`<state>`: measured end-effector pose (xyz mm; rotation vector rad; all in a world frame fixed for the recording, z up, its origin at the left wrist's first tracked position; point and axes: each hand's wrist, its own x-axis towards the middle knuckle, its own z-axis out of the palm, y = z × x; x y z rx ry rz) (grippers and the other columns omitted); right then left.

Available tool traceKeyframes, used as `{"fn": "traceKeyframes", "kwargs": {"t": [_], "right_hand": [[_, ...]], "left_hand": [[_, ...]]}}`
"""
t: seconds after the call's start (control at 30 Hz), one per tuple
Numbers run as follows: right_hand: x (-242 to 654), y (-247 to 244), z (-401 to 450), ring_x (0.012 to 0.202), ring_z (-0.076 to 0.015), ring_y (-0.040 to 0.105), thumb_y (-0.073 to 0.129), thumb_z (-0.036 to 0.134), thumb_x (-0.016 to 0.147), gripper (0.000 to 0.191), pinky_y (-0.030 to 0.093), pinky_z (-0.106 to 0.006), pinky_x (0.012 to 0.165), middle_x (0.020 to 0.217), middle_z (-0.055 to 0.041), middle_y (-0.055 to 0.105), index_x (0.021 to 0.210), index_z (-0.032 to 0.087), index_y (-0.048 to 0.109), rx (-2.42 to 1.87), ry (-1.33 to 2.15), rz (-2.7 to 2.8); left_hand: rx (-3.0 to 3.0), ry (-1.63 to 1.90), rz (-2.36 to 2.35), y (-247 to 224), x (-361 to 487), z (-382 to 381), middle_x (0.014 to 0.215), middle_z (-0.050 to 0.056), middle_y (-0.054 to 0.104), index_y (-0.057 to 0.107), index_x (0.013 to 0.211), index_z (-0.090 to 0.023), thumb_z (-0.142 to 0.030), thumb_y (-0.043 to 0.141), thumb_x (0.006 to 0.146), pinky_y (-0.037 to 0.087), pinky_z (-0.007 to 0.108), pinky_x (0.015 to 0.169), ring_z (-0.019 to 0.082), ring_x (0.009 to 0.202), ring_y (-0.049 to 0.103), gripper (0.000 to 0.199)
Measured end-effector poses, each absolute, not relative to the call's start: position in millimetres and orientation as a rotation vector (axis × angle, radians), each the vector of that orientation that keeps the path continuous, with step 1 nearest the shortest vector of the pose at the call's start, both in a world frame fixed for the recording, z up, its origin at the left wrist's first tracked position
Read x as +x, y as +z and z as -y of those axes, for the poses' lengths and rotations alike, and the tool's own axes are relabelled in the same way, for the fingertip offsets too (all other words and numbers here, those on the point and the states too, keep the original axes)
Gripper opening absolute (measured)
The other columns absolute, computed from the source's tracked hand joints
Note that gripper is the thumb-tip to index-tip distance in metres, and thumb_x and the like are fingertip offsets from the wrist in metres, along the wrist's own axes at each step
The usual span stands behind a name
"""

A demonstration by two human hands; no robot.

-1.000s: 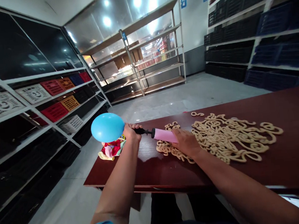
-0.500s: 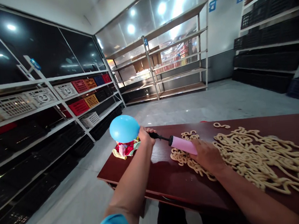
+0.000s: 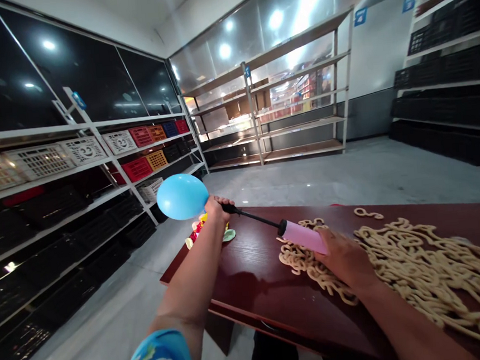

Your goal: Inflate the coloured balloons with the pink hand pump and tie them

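Note:
A blue balloon (image 3: 182,196), partly inflated, sits at the end of a hand pump (image 3: 304,237) with a pink barrel and a black rod. My left hand (image 3: 216,209) is closed around the balloon's neck and the pump's black end; the neck itself is hidden by my fingers. Wrapped round the pink barrel is my right hand (image 3: 343,258), low over the table. The black rod shows long between the two hands. Beneath the balloon and my left wrist lie several limp, coloured balloons (image 3: 229,235) at the table's left end.
Many tan, curly rope-like pieces (image 3: 432,264) cover the right side of the dark red table (image 3: 250,291). One small curl (image 3: 368,213) lies apart near the far edge. Shelves with plastic crates (image 3: 136,169) line the left wall; a metal rack (image 3: 255,117) stands behind.
My left hand has moved left with the balloon, away from my right hand. More of the pump's rod now shows. The view has shifted slightly.

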<state>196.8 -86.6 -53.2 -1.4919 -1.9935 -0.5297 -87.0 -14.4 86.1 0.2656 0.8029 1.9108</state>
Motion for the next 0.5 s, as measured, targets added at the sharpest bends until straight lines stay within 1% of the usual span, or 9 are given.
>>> {"fn": "traceKeyframes", "kwargs": {"t": [0.1,0.2,0.37,0.5], "right_hand": [[197.1,-56.8,84.0,0.071,-0.0198,0.055,0.057,0.029,0.072,0.029,0.035,-0.029,0.063,0.079,-0.005,0.06,0.098,0.018,0.052,-1.502,-0.552,1.977],[196.0,-59.3,85.2,0.068,-0.0192,0.055,0.058,0.03,0.071,0.026,0.034,-0.028,0.062,0.074,-0.0038,0.059,0.094,0.018,0.053,-1.484,-0.572,1.984],[193.6,-60.6,89.0,0.07,-0.0194,0.055,0.059,0.031,0.071,0.026,0.035,-0.028,0.063,0.076,-0.0047,0.059,0.093,0.018,0.053,-1.455,-0.572,2.007],[193.2,-62.2,88.9,0.073,-0.0193,0.056,0.058,0.031,0.072,0.029,0.036,-0.028,0.066,0.081,-0.0051,0.06,0.098,0.017,0.052,-1.428,-0.556,2.02]], "left_hand": [[0.27,1.935,-0.816,88.5,-96.7,11.0,0.044,-0.006,0.025,0.027,0.057,-0.02,-0.022,0.041,0.08,0.035,0.024,0.043,0.009,0.035,0.033,0.027],[0.27,1.898,-0.818,74.0,-77.3,13.4,0.044,-0.006,0.027,0.029,0.057,-0.02,-0.022,0.041,0.079,0.036,0.025,0.043,0.009,0.036,0.034,0.025],[0.263,1.789,-0.768,38.4,-15.8,24.7,0.044,-0.005,0.026,0.027,0.056,-0.02,-0.025,0.042,0.079,0.036,0.025,0.041,0.01,0.036,0.034,0.028],[0.233,1.742,-0.749,27.4,6.4,28.7,0.044,-0.006,0.024,0.024,0.056,-0.02,-0.031,0.043,0.079,0.036,0.026,0.041,0.01,0.036,0.033,0.032]]}}
